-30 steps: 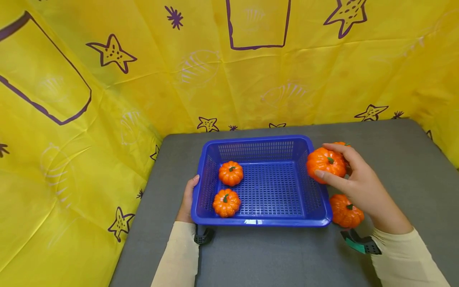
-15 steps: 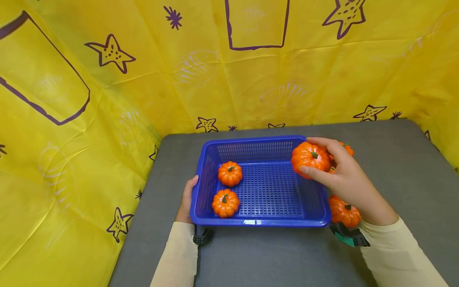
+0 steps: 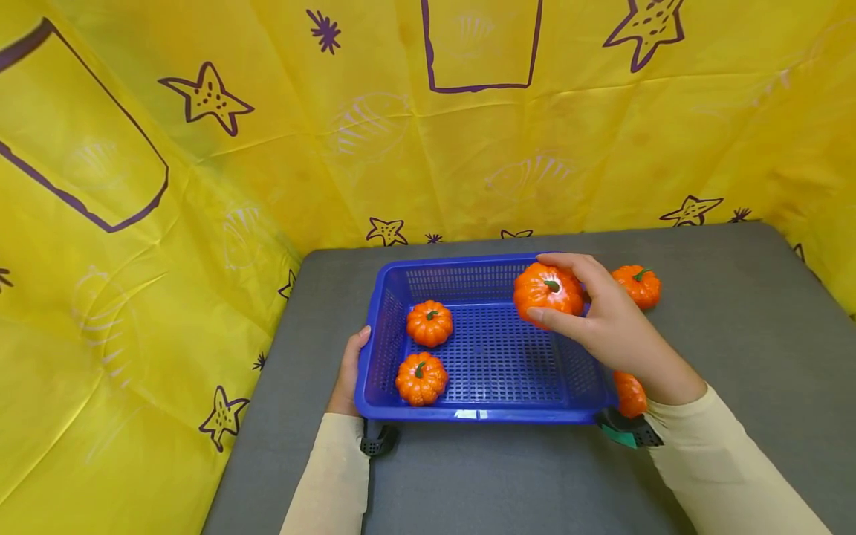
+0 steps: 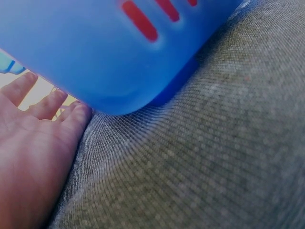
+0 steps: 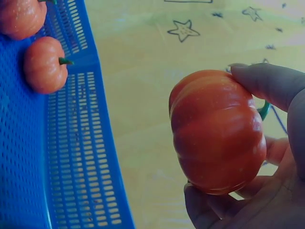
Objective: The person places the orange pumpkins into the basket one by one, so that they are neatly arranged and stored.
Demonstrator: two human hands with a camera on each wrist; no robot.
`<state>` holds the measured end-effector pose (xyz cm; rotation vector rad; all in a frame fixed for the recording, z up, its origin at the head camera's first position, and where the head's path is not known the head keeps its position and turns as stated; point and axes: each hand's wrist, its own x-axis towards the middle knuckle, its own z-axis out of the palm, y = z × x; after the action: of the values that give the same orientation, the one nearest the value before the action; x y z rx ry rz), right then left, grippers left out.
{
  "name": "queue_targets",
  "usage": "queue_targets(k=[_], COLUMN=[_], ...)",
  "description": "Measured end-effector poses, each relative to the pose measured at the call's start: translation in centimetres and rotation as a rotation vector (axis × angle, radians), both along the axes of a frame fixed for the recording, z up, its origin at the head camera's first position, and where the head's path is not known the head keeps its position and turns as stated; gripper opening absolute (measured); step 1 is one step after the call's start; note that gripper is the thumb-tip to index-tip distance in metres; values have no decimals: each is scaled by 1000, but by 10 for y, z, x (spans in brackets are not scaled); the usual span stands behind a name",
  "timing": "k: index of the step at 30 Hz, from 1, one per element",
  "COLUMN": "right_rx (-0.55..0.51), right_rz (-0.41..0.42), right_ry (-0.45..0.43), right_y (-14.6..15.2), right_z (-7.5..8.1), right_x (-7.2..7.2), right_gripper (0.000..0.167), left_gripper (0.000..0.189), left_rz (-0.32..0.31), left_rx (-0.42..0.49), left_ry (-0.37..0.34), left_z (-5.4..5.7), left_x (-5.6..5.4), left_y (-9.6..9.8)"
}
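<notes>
A yellow backdrop printed with purple stars and outlines hangs behind and to the left of a grey table. On the table sits a blue slotted basket, its rim close to the near edge. The left hand lies flat against the basket's left wall, fingers straight and together, touching the plastic; the left wrist view shows the palm resting on the grey cloth just beside the basket's lower corner. The right hand is clamped round a held pumpkin, thumb below and fingers curled over the top, carrying it in the air above the basket's far right corner. In the right wrist view the held pumpkin fills the hand with the blue mesh below and to the left. Two small pumpkins lie inside the basket near its left wall, one behind the other. A far pumpkin rests on the table just right of the basket, and a near pumpkin shows partly behind the right wrist
</notes>
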<state>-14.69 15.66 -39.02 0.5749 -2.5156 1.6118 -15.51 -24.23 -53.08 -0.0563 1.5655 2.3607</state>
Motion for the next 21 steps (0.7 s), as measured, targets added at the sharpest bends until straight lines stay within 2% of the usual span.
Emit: queue_targets(k=[7, 21], right_rx=[27, 36], right_rz=[35, 64], right_ry=[-5, 8], right_y=[-15, -36], right_z=[3, -4], right_x=[-8, -28], right_gripper=[65, 65], left_gripper=[71, 77], left_rz=[0, -10], left_rx=[12, -1], left_ry=[12, -7], left_z=[0, 1], left_x=[0, 0], left_y=[-1, -1])
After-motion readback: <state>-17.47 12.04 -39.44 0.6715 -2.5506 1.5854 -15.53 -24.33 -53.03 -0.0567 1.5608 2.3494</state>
